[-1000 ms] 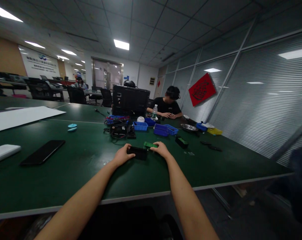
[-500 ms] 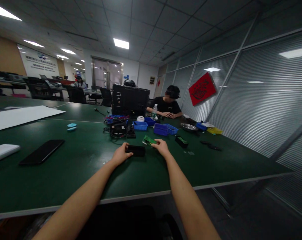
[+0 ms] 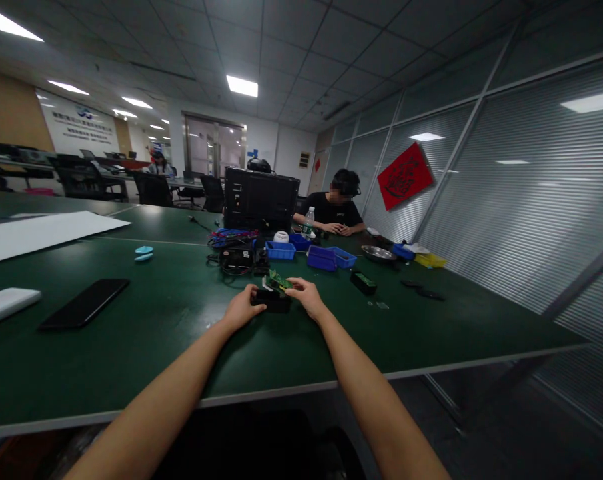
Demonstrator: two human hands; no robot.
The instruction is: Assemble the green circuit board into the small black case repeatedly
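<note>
Head view: a green table (image 3: 281, 363) fills the near part, with both bare hands over it.
Left hand (image 3: 241, 308): it holds the left end of a black box (image 3: 274, 303), thumb near, fingers far. The grip is probably there so the box cannot slide.
Right hand (image 3: 305, 293): it pinches the right end of a green board (image 3: 278, 283), maybe so the rest can stick out past the fingers.
Black box: it sits on the table between the hands, long side facing near, maybe so its top is easy to get at.
Green board: it tilts just above the far side of the box. I cannot tell if the 2 touch.
Black slab (image 3: 86, 305): it lies flat on the left, well apart from the hands, so they likely have room.
Other box (image 3: 364, 282): it rests to the right, with green showing on top.
Wires and black gadget (image 3: 237, 259): bunched up, far of the hands.
Blue trays (image 3: 280, 251): they stand farther off, likely to hold small bits.
Screen (image 3: 261, 198): its back faces near, so it is likely for someone on the far side.
Person (image 3: 334, 208): sits far off, arms on the table.
</note>
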